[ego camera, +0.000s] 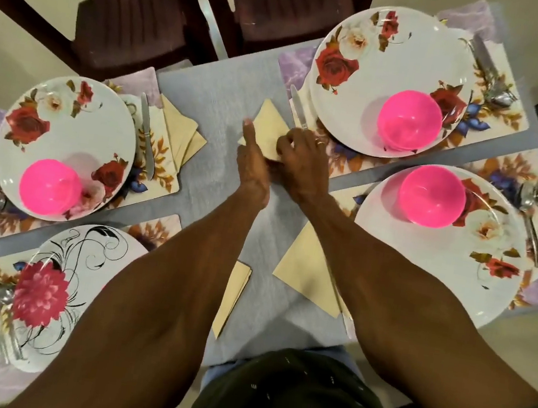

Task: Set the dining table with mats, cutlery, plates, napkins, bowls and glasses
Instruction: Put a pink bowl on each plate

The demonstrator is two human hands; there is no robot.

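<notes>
A cream napkin (269, 124) folded to a triangle lies on the grey cloth at the table's middle. My left hand (252, 163) presses its left edge with straight fingers. My right hand (298, 159) pinches its right side with curled fingers, beside a knife (297, 107). Floral plates sit on patterned mats: far left (64, 126), far right (378, 56), near right (424, 270), each with a pink bowl (50, 188) (409, 120) (431, 196). A near-left plate (53, 280) holds no bowl.
Folded napkins lie by the far-left mat (180, 137), near the table's front (230, 297) and by the near-right plate (306, 271). Forks and spoons (535, 220) flank the plates. Dark chairs (123, 3) stand beyond the table.
</notes>
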